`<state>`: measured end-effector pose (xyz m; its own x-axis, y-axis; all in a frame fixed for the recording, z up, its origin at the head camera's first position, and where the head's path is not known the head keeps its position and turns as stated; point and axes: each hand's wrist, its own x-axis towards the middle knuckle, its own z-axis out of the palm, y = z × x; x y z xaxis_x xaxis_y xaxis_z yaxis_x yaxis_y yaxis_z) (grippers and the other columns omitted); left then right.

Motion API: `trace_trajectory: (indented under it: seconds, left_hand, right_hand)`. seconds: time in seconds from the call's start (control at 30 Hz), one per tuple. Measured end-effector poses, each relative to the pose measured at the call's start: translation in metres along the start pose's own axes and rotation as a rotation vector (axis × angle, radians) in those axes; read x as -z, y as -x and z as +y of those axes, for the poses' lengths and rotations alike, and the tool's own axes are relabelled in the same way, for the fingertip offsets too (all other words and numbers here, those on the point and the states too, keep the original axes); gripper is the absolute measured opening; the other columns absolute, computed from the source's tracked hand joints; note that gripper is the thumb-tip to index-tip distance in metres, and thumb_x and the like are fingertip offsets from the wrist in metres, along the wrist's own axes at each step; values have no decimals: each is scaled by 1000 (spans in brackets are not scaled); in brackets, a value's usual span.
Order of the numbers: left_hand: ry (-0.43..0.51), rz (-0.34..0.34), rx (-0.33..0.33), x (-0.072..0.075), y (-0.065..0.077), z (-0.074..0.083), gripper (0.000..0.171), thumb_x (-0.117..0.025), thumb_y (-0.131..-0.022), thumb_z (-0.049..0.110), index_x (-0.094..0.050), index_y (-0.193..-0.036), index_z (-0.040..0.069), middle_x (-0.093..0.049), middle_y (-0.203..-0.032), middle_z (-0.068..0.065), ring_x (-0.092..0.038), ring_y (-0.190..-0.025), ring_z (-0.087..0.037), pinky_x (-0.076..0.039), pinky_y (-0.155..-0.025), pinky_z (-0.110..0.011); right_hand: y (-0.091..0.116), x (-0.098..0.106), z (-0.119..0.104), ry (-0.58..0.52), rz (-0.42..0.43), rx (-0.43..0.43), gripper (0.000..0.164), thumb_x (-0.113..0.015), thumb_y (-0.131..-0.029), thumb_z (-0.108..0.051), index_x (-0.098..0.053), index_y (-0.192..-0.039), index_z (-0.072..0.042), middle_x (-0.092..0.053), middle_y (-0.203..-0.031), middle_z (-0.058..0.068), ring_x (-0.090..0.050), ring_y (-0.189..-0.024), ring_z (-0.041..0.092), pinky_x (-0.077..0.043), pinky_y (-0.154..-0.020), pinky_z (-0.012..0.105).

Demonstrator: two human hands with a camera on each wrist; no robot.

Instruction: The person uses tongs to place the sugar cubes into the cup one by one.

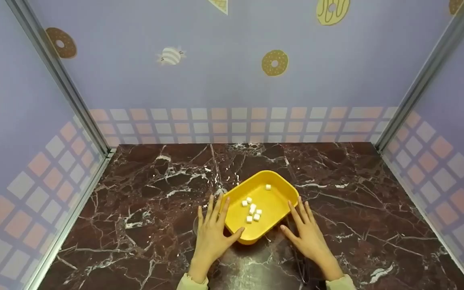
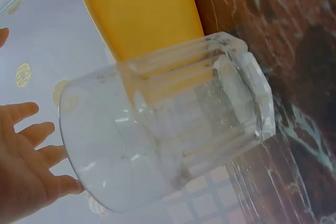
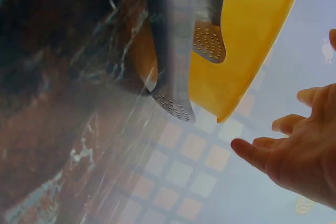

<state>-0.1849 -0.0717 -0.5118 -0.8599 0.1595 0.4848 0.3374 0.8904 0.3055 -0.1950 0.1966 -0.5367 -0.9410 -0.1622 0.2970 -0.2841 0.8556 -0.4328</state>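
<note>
Dark marbled table (image 1: 377, 201) with a yellow tray (image 1: 274, 207) of white cubes (image 1: 252, 208)

Lilac walls (image 1: 224, 84) rise behind and on both sides of the tray, printed with doughnuts (image 1: 267, 64) and bands of pink and white squares (image 1: 179, 114); grey metal posts (image 1: 61, 76) mark the corners. Left of the tray, a clear glass (image 2: 173, 124) with a faceted base stands upright, largely hidden under the left hand (image 1: 212, 237) from above and covering part of the tray in the left wrist view. Beside the tray's near right side are metal tongs (image 3: 173, 107) with perforated tips, partly under the right hand (image 1: 310, 237).

The tray sits slantwise between the hands, deep and plain, with rounded corners. Most cubes cluster toward its near left end; one lies apart, toward the far end. Both hands are well apart, fingers spread, one at each side of the tray; whether either touches the rim cannot be told.
</note>
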Motion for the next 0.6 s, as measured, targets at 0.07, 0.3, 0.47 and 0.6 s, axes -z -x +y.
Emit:
trace_trajectory:
  seconds: [0.07, 0.3, 0.47, 0.6]
  left_hand:
    - [27, 16, -2, 1, 0, -2, 88, -56, -72, 61, -22, -142, 19, -19, -149, -1, -20, -136, -31, -12, -109, -57]
    - [115, 69, -5, 5, -1, -12, 91, -63, -69, 57, -23, -141, 18, -24, -148, -5, -22, -135, -30, -18, -108, -57]
    - [173, 77, 1, 5, 0, -21, 90, -66, -68, 53, -27, -140, 15, -26, -147, -7, -26, -133, -32, -19, -108, -57]
    - [222, 58, 26, 5, 2, -27, 89, -68, -68, 51, -28, -140, 17, -24, -147, -6, -25, -134, -29, -21, -107, -57]
  right_hand:
    - [0, 1, 0, -35, -1, 1, 70, -52, -84, -48, -19, -142, -27, -8, -151, 7, -13, -136, 39, -29, -100, 63]
    - [2, 1, 2, -99, -18, -16, 69, -52, -85, -45, -18, -142, -28, -8, -151, 6, -11, -136, 37, -26, -102, 62]
    - [4, 3, 4, -115, -15, -24, 68, -52, -85, -44, -19, -142, -27, -10, -151, 9, -12, -136, 38, -27, -102, 62]
    - [5, 4, 5, -136, -12, -25, 68, -53, -86, -42, -19, -142, -26, -10, -151, 9, -13, -136, 39, -25, -103, 62]
